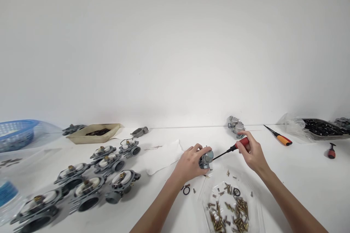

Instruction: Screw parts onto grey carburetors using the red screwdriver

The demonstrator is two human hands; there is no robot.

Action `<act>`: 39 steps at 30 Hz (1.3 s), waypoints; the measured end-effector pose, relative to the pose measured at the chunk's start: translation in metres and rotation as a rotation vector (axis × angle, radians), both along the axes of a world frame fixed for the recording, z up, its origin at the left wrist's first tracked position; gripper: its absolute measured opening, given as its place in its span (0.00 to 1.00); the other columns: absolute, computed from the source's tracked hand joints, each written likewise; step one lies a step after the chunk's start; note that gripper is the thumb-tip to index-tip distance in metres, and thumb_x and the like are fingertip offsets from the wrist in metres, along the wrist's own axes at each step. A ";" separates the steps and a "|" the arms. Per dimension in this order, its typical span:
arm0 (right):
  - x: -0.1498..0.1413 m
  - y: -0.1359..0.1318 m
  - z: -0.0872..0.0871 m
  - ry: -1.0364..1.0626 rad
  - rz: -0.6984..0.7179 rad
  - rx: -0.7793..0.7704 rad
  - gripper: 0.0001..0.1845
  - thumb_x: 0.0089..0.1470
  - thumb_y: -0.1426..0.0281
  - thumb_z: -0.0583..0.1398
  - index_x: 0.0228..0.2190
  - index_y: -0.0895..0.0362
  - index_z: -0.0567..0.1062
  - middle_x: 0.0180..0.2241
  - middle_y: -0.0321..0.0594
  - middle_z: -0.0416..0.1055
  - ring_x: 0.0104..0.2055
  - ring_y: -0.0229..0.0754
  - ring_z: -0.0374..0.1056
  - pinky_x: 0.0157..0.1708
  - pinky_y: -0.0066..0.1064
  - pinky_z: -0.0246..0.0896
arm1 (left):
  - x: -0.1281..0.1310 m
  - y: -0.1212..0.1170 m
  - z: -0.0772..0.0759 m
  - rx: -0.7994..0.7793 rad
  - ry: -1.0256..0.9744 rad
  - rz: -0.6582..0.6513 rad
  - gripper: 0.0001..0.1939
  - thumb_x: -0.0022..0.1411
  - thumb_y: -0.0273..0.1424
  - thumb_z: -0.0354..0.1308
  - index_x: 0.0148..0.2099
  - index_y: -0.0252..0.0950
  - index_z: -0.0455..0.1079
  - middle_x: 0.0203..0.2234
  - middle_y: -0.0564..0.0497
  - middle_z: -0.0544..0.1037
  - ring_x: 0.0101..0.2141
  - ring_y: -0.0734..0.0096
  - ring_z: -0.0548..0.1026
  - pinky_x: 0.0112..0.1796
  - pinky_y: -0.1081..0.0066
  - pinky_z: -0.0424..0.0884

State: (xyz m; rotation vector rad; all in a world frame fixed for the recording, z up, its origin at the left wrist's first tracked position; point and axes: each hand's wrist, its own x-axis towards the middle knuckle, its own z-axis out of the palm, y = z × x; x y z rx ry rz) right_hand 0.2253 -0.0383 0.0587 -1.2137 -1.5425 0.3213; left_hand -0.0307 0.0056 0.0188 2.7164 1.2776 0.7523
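Note:
My left hand [190,163] is closed around a small grey metal carburetor part [207,158], holding it down on the white table [300,174]. In my right hand [253,153] is a red-handled screwdriver [237,145], fingers pinched on the handle. Its dark shaft slants down to the left and the tip touches the part. Just in front of my hands lies a clear plastic tray [203,196] with several brass screws [232,214] and a black O-ring.
Several grey carburetor bodies [87,182] stand at the left. A white cloth [162,156], a beige tray [94,133] and a blue basket [16,133] lie beyond. At the back right are another carburetor [235,125], an orange screwdriver [280,136], a small red tool [331,150] and a tray of black rings [322,128].

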 end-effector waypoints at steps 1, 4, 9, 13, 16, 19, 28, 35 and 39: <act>0.000 0.000 0.000 0.002 -0.014 -0.018 0.14 0.58 0.56 0.59 0.39 0.53 0.72 0.20 0.33 0.69 0.18 0.37 0.58 0.19 0.29 0.54 | 0.000 0.000 0.000 -0.001 0.006 0.000 0.30 0.49 0.35 0.66 0.57 0.48 0.67 0.45 0.48 0.72 0.38 0.58 0.75 0.36 0.63 0.71; -0.001 0.000 0.000 0.002 -0.030 -0.041 0.14 0.59 0.55 0.58 0.36 0.53 0.72 0.18 0.31 0.65 0.17 0.36 0.53 0.19 0.29 0.52 | 0.001 0.000 -0.001 -0.002 0.010 0.001 0.31 0.49 0.35 0.67 0.57 0.48 0.67 0.45 0.48 0.72 0.38 0.59 0.74 0.36 0.64 0.71; -0.001 0.000 0.001 -0.029 -0.029 -0.019 0.17 0.58 0.54 0.57 0.42 0.53 0.71 0.22 0.32 0.69 0.19 0.37 0.58 0.20 0.28 0.54 | 0.000 0.001 -0.002 0.003 0.018 0.001 0.31 0.49 0.35 0.67 0.57 0.48 0.67 0.45 0.49 0.72 0.37 0.59 0.74 0.36 0.64 0.70; 0.002 0.000 0.002 -0.040 -0.052 -0.072 0.15 0.60 0.54 0.56 0.36 0.53 0.71 0.19 0.32 0.68 0.18 0.36 0.54 0.20 0.28 0.53 | 0.000 0.000 0.000 -0.016 0.020 0.005 0.31 0.50 0.35 0.67 0.57 0.48 0.67 0.45 0.49 0.72 0.38 0.59 0.74 0.37 0.64 0.70; 0.001 0.001 0.001 -0.051 0.000 -0.022 0.18 0.59 0.56 0.57 0.45 0.53 0.70 0.23 0.34 0.70 0.21 0.38 0.60 0.21 0.28 0.56 | 0.001 0.000 0.001 -0.029 0.021 0.004 0.31 0.50 0.34 0.67 0.57 0.47 0.67 0.45 0.49 0.72 0.39 0.58 0.74 0.37 0.63 0.70; 0.000 0.001 0.000 -0.040 -0.031 -0.045 0.16 0.59 0.55 0.58 0.42 0.53 0.71 0.20 0.31 0.66 0.19 0.36 0.57 0.21 0.28 0.56 | 0.001 -0.001 0.001 -0.040 0.005 -0.006 0.30 0.50 0.33 0.66 0.57 0.47 0.67 0.45 0.49 0.71 0.40 0.58 0.73 0.38 0.63 0.71; 0.004 -0.001 0.002 -0.056 0.028 -0.051 0.15 0.62 0.56 0.55 0.41 0.53 0.71 0.24 0.36 0.72 0.22 0.38 0.61 0.22 0.28 0.57 | 0.001 -0.002 0.002 -0.070 -0.009 -0.005 0.30 0.50 0.32 0.65 0.56 0.48 0.67 0.45 0.49 0.71 0.41 0.58 0.73 0.39 0.63 0.70; 0.003 -0.003 0.003 -0.029 0.033 -0.031 0.23 0.65 0.54 0.46 0.49 0.54 0.69 0.22 0.34 0.69 0.21 0.39 0.57 0.24 0.30 0.56 | 0.002 -0.002 0.001 -0.052 -0.012 0.004 0.30 0.49 0.32 0.65 0.56 0.49 0.67 0.44 0.49 0.71 0.39 0.59 0.72 0.37 0.65 0.70; 0.004 -0.002 0.003 -0.072 -0.065 -0.088 0.20 0.64 0.53 0.49 0.44 0.53 0.71 0.18 0.30 0.64 0.18 0.38 0.53 0.22 0.29 0.54 | 0.002 -0.002 0.000 -0.042 -0.022 -0.005 0.30 0.50 0.32 0.65 0.56 0.49 0.67 0.44 0.49 0.71 0.39 0.59 0.72 0.36 0.65 0.70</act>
